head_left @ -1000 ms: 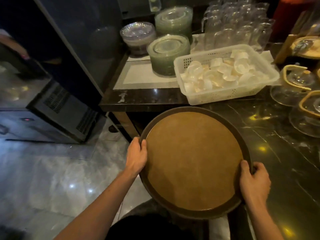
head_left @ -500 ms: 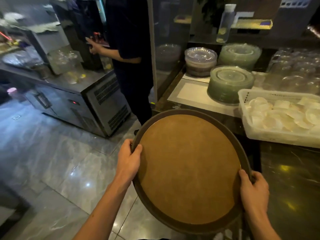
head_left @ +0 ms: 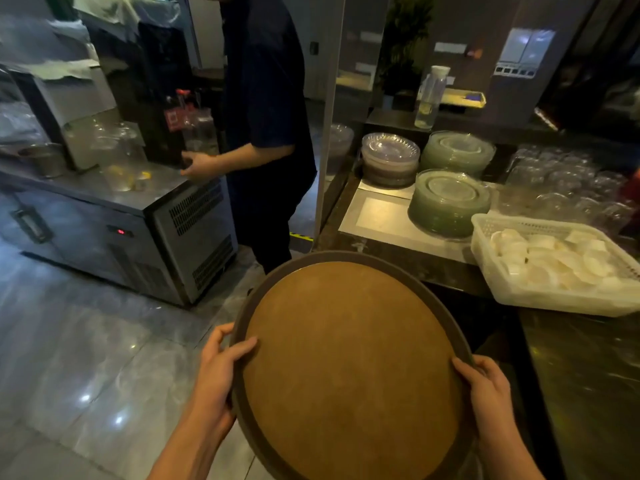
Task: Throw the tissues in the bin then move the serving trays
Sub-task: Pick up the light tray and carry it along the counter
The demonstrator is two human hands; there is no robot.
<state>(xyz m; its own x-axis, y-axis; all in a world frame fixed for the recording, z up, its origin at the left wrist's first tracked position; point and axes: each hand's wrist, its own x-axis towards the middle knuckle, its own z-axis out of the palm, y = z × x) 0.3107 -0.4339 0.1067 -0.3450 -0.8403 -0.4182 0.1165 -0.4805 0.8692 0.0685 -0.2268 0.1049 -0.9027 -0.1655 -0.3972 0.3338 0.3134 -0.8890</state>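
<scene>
Tray-moving step: my left hand (head_left: pixel 216 370) and right hand (head_left: pixel 488 393) clamp opposite rims of the empty round brown non-slip serving tray (head_left: pixel 349 368), which next needs a clear landing spot.

2 bare forearms, no sleeves

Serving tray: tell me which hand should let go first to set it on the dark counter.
Right, probably. The right hand grips the serving tray on the rim nearest the dark counter, so it can guide that edge on. The left hand holds the far rim over the floor and should keep carrying.
</scene>
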